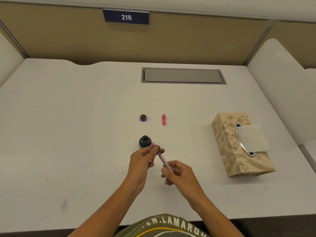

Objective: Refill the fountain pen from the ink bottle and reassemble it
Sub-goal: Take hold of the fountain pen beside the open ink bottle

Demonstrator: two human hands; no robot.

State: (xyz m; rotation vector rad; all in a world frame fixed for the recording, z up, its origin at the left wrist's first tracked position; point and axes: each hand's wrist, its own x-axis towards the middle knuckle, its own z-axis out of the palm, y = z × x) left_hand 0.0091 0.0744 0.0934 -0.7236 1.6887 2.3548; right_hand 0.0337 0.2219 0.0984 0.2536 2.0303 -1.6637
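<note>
An open dark ink bottle [145, 141] stands on the white desk [68, 134] just beyond my hands. Its round cap [143, 117] lies farther back, and a pink pen cap [163, 119] lies to the cap's right. My left hand [142, 159] pinches the pink front section of the fountain pen right beside the bottle. My right hand [177, 173] holds the translucent pink pen barrel [163, 159], which slants from lower right up to the left hand. The nib is hidden behind my left fingers.
A beige floral tissue box [239, 146] with a tissue sticking out sits at the right. A grey cable hatch [183, 76] is set into the desk at the back. A partition with a "216" sign [126, 17] closes the far side.
</note>
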